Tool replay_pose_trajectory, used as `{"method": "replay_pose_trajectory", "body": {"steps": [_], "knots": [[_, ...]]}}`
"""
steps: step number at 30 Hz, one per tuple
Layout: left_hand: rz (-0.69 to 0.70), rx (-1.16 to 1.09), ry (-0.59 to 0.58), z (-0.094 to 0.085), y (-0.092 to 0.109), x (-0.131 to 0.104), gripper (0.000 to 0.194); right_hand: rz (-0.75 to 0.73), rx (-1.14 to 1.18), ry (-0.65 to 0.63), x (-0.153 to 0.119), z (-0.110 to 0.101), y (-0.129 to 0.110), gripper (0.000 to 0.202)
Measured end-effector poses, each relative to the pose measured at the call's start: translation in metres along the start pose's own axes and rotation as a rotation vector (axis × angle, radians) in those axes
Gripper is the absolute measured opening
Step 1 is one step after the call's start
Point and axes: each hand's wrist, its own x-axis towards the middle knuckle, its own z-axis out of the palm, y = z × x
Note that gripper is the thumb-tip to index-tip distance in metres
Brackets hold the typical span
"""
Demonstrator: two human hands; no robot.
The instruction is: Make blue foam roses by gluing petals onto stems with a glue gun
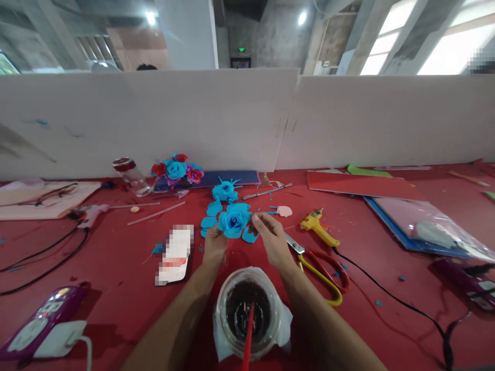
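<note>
Blue artificial rose: while its lower left is held by the left hand, it is raised face-up above the red counter.
Left grip: closed on the rose from below, the fingers being partly hidden.
Right grip: thumb and finger of the right hand are brought together at the rose's right edge; whether a petal is pinched cannot be told.
Loose blue petals: laid beside and partly behind the rose.
Second blue flower: placed just beyond it.
Scissors: laid right of the right hand, near a yellow glue gun.
Smartphone: laid left of the left hand.
Clear jar: stood between the forearms, a red stick slanting from it.
</note>
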Motion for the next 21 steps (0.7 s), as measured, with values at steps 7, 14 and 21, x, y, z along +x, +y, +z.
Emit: {"method": "replay_pose_trajectory", "body": {"steps": [7,14,21], "knots": [[-0.027,-0.084,0.015,-0.0012,-0.0069,0.0022,0.021,0.017,0.015,-0.026,0.0002,0.0004,0.0028,0.026],[-0.022,-0.043,0.012,-0.0026,-0.006,0.0019,0.019,-0.018,0.04,0.069,0.0001,-0.0009,0.0026,0.027],[0.034,0.069,0.035,-0.003,-0.0036,0.0021,0.015,0.045,0.029,0.053,0.002,-0.0037,0.0028,0.029]]}}
